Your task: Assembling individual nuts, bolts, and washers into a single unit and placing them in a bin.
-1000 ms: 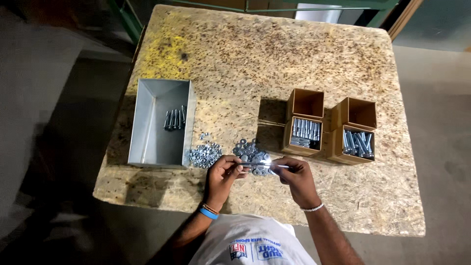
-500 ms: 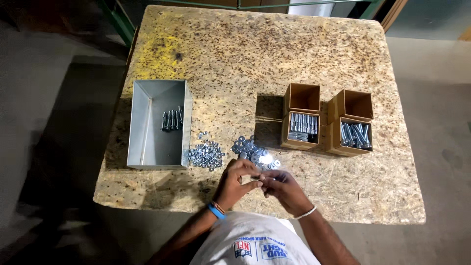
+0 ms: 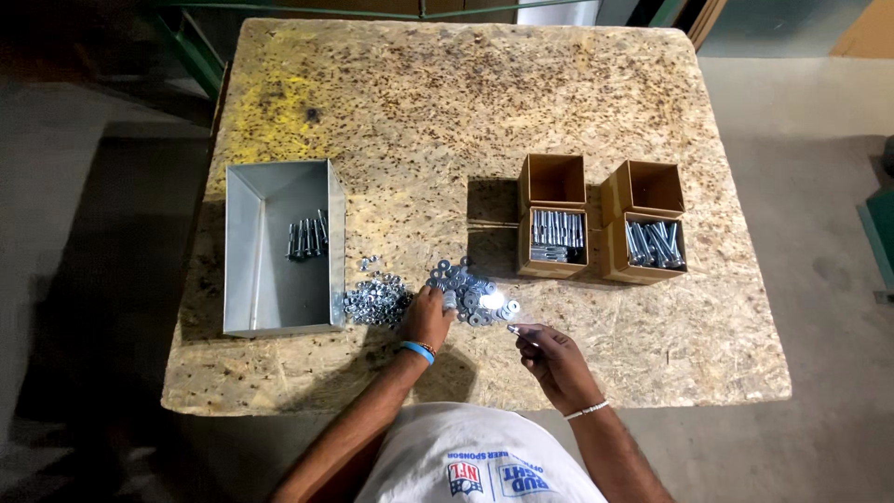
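Observation:
My left hand (image 3: 428, 317) reaches to the near edge of a pile of shiny washers (image 3: 470, 293), fingertips touching it. A smaller heap of nuts (image 3: 374, 300) lies just left of that hand. My right hand (image 3: 549, 359) hovers near the table's front and pinches a silver bolt (image 3: 518, 330) whose tip points left. A grey metal bin (image 3: 279, 247) on the left holds several bolts (image 3: 307, 237). Two brown cardboard boxes, one (image 3: 554, 237) beside another (image 3: 652, 244), hold more bolts at the right.
Everything sits on a chipboard table (image 3: 447, 121) with a yellow stain at the back left. The floor drops off on all sides; a green frame shows at the far left corner.
My hands, held together in front of me, have parted. The left went out to the washer pile; the right stayed near the front with the bolt.

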